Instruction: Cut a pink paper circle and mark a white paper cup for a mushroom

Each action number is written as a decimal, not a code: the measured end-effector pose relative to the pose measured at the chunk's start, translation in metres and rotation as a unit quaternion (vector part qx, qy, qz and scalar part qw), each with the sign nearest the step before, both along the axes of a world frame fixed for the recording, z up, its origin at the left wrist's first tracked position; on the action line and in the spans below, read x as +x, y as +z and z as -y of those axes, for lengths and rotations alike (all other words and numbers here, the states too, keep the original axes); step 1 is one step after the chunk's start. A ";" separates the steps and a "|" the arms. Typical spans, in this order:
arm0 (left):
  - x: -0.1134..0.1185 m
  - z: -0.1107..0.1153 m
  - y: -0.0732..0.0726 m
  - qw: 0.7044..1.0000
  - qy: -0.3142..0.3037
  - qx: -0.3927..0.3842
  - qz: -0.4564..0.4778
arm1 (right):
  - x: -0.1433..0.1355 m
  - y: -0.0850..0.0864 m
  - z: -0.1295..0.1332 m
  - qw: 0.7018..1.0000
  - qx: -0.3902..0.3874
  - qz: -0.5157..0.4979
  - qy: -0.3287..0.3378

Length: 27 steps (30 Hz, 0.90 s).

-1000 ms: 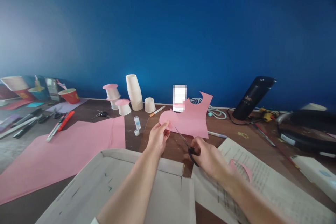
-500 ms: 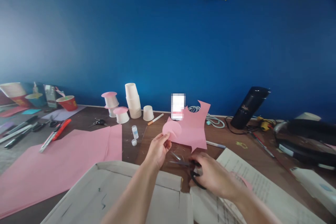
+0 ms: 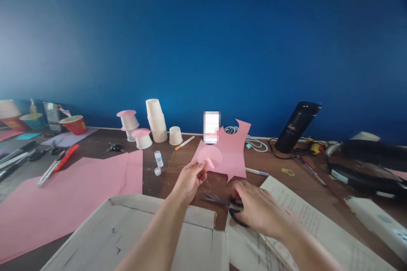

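Note:
My left hand (image 3: pixel 192 178) pinches a pink paper disc (image 3: pixel 213 154) at its lower left edge, thumb on top. Low over the table at the right, my right hand (image 3: pixel 254 203) is curled round the black handles of a pair of scissors (image 3: pixel 219 199). The blades point left and stand slightly apart; some of the fingers are hidden. Behind the disc lies a pink sheet (image 3: pixel 233 152) with curved pieces cut out of its edge.
White paper cups (image 3: pixel 156 123), several topped with pink discs, stand near the wall. Pink sheets (image 3: pixel 79 190) with an orange cutter (image 3: pixel 60 163) lie left. A white box lid (image 3: pixel 133 224) is in front, printed pages (image 3: pixel 305 211) right, a black tumbler (image 3: pixel 297 127) behind.
The view has shifted slightly, moving everything a little left. The scissors' blades are spread more than before, with my right hand still at the handles. My left hand keeps the disc.

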<state>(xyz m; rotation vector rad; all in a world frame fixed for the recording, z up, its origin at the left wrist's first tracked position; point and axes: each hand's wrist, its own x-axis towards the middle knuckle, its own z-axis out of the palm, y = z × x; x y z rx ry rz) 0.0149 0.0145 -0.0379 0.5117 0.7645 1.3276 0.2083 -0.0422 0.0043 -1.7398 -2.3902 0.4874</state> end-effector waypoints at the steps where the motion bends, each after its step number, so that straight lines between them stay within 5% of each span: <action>1: 0.000 0.000 -0.001 1.000 -0.004 0.002 -0.003 | 0.001 -0.001 0.000 1.000 -0.010 -0.010 0.007; 10: 0.002 0.001 -0.002 0.999 -0.029 0.010 -0.031 | 0.007 -0.011 -0.006 0.997 -0.035 -0.054 0.034; 16: 0.003 0.004 0.002 0.995 -0.057 0.037 -0.077 | 0.008 -0.011 -0.017 0.976 -0.067 -0.205 0.015; 19: 0.005 0.006 0.003 0.988 -0.092 0.049 -0.113 | 0.005 -0.017 -0.026 0.933 -0.016 -0.349 -0.087; 23: 0.009 0.008 0.001 0.971 -0.133 0.061 -0.187 | -0.001 -0.025 -0.032 0.845 -0.082 -0.509 -0.141; 27: 0.011 0.010 0.000 0.947 -0.139 0.089 -0.276 | -0.004 -0.026 -0.031 0.824 -0.132 -0.532 -0.144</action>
